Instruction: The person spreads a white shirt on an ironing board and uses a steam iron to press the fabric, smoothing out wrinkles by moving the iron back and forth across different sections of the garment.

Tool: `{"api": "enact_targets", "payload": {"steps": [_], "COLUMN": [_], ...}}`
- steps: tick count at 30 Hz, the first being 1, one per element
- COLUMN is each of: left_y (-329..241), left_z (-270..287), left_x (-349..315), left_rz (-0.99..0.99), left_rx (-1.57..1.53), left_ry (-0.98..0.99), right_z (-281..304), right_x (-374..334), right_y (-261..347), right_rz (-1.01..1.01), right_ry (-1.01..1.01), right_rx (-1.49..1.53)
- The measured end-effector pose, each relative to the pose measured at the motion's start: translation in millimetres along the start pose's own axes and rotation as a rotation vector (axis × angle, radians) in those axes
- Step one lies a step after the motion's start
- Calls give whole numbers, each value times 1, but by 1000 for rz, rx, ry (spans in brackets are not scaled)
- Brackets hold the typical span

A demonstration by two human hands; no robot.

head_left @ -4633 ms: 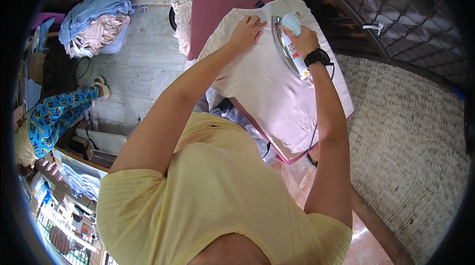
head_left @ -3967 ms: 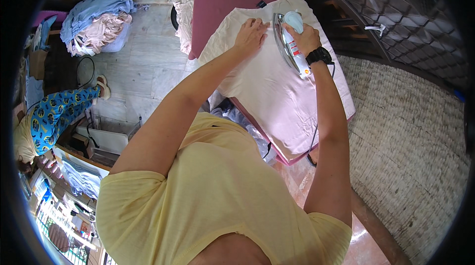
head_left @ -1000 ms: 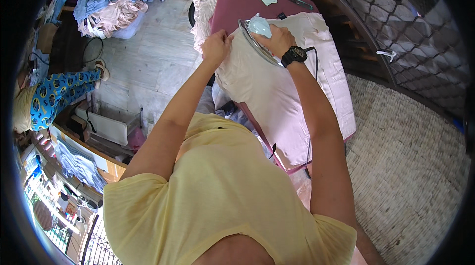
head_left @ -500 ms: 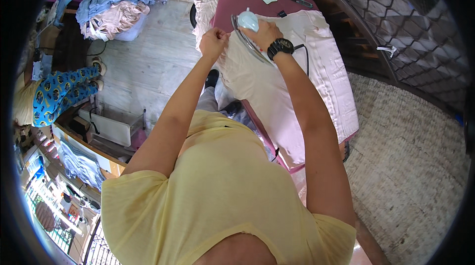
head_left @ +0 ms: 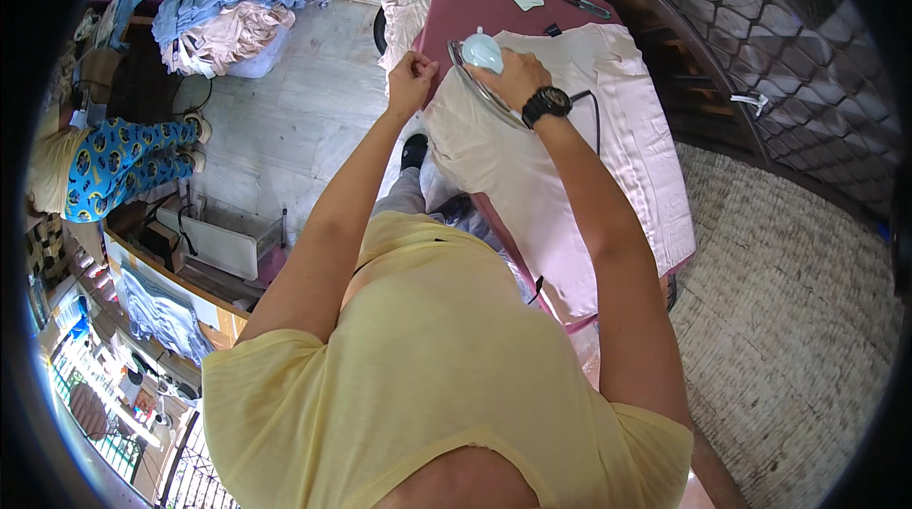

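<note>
Evidently for steady control, the right hand (head_left: 516,77) is wrapped around the iron (head_left: 483,54) at the upper left edge of the pale pink cloth (head_left: 541,167), while the left hand (head_left: 409,84), fingers curled, is near the iron at the edge of the maroon board (head_left: 461,13); whether it pinches any cloth I cannot tell. That cloth lies spread along the board, probably because the broad top supports it. Counted, there are two hands at work, one iron, one board, one black watch (head_left: 546,107) and one pair of snips (head_left: 589,6).
</note>
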State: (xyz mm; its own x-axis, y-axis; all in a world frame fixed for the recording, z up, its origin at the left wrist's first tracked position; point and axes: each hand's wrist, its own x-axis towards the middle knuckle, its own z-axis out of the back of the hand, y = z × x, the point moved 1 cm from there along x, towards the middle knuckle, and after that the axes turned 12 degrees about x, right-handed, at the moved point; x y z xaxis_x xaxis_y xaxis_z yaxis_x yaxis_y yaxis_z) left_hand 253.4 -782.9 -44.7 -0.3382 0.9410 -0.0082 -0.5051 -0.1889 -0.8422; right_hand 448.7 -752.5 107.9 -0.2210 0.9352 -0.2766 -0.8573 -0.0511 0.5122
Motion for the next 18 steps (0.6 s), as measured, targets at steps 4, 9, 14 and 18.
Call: {"api": "enact_targets", "payload": {"steps": [4,9,14,18], "left_y": [26,23,26,0], "left_z": [9,17,8,13], "left_x": [-1,9,-5,-26], "left_rz": [126,340,165,-135], "left_rx": [114,-59,25,251], "left_ry": [99,337,124,80], "right_z": [-1,-1,-23,-14], "right_x": [-2,8,40,-15], "right_y": [-2,-1,8,-22], "right_rz": [49,4,60,-160], "right_ry": [49,67,-79,-30], "right_rx": [63,62,23,219]}}
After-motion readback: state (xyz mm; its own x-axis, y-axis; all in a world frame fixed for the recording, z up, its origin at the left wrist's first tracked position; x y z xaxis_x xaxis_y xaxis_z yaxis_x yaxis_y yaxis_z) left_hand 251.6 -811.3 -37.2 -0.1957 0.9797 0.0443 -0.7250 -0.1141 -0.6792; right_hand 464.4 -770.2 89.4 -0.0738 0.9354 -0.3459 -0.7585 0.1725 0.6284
